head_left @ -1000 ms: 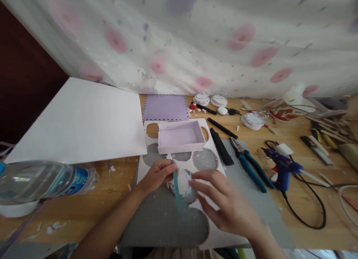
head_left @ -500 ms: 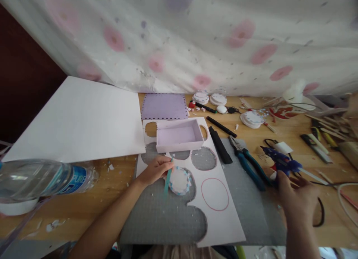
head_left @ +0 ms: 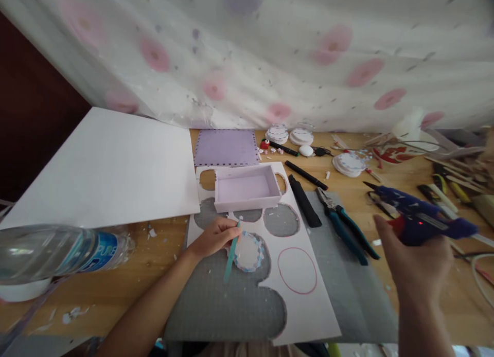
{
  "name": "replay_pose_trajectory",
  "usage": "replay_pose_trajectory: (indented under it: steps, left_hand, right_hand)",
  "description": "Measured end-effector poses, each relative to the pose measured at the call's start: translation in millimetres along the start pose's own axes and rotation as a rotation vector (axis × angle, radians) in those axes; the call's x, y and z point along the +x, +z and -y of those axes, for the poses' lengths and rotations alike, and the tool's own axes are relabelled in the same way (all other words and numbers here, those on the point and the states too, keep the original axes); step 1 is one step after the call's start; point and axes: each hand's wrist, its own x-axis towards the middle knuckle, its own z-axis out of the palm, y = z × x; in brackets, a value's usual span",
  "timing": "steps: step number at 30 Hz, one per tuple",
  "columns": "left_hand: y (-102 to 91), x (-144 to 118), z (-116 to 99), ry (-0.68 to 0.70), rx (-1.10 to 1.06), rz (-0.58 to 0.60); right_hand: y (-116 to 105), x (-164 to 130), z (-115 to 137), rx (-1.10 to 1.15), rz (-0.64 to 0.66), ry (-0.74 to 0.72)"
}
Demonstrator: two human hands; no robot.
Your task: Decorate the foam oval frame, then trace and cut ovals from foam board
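Note:
My left hand (head_left: pixel 214 237) pinches a flat teal stick (head_left: pixel 230 259) that slants down toward me. Just to the right of that stick lies a white disc (head_left: pixel 248 251) edged with small blue and white pieces, resting over the grey cutting mat (head_left: pixel 216 308). On the right, my right hand (head_left: pixel 419 267) is wrapped round a blue hot glue gun (head_left: pixel 415 213), held above the table with its dark nozzle toward the upper left. A small red light glows on its side. Partly under the disc is a white sheet (head_left: pixel 304 316) with round cut-outs and a red drawn circle.
An open lilac box (head_left: pixel 247 187) stands on the sheet. Teal-handled pliers (head_left: pixel 347 231) and a black marker (head_left: pixel 306 175) lie between it and my right hand. A water bottle (head_left: pixel 57 251) lies at left. Stacks of trimmed discs (head_left: pixel 349 163) stand at the back.
My right hand has lifted the glue gun off the table, and it now appears larger and higher. My left hand stays nearly in place, with the teal stick shifted slightly.

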Motion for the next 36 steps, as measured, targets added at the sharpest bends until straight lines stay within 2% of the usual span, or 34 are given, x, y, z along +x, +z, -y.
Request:
replay_pose_trajectory:
  steps: [1, 2, 3, 5, 8, 11, 17, 36]
  left_hand:
    - [-0.2, 0, 0, 0.005, 0.006, 0.002]
    - [-0.3, 0, 0, 0.010, 0.013, 0.005]
    - [-0.4, 0, 0, 0.015, 0.019, 0.008]
    - [-0.3, 0, 0, 0.022, 0.028, 0.016]
    - [0.1, 0, -2, 0.046, 0.067, 0.035]
    - [-0.2, 0, -3, 0.102, 0.176, 0.069]
    - [-1.6, 3, -2, 0.139, 0.301, 0.098]
    - [-2.0, 3, -1, 0.131, 0.310, 0.115]
  right_hand:
    - [0, -8, 15, 0.066, 0.069, 0.081]
    - [3, -17, 30, 0.123, 0.096, 0.092]
    - [6, -27, 43, 0.190, 0.146, 0.048]
    - [18, -50, 62, 0.326, 0.359, -0.028]
    - [38, -81, 75, 0.452, 0.546, -0.126]
    - [52, -99, 76, 0.457, 0.626, -0.175]
    - [58, -105, 67, 0.382, 0.657, -0.253]
    - [56, -103, 68, 0.352, 0.649, -0.354]
